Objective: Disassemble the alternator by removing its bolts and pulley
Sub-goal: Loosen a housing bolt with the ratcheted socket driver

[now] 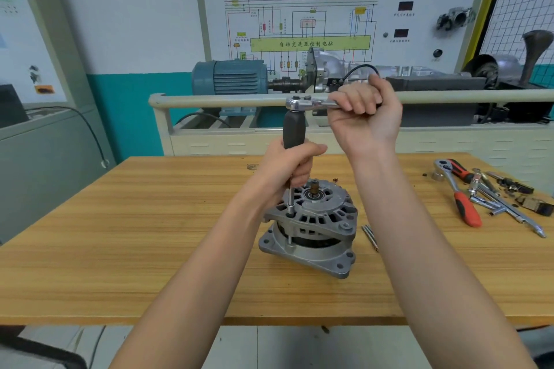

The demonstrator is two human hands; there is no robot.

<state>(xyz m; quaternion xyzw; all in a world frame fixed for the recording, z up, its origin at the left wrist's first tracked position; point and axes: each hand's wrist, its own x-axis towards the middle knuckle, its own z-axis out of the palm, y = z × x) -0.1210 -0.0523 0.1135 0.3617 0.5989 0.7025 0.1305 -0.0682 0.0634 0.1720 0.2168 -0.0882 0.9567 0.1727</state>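
A grey alternator (314,228) stands shaft-up on the wooden table (150,234), its bare shaft (314,188) showing no pulley. My left hand (287,171) grips the lower end of a dark driver handle (294,129) that stands upright. Its thin shank with a socket (290,204) sits on a bolt at the housing's left rim. On top of the handle sits a chrome ratchet (308,103), and my right hand (364,111) grips the ratchet's handle, level, above the alternator.
To the right lie a red-handled ratchet (455,189), a red-handled tool (467,210), chrome extensions (509,210) and small parts. Two long bolts (370,237) lie just right of the alternator. A trainer bench with a blue motor (230,78) stands behind the table.
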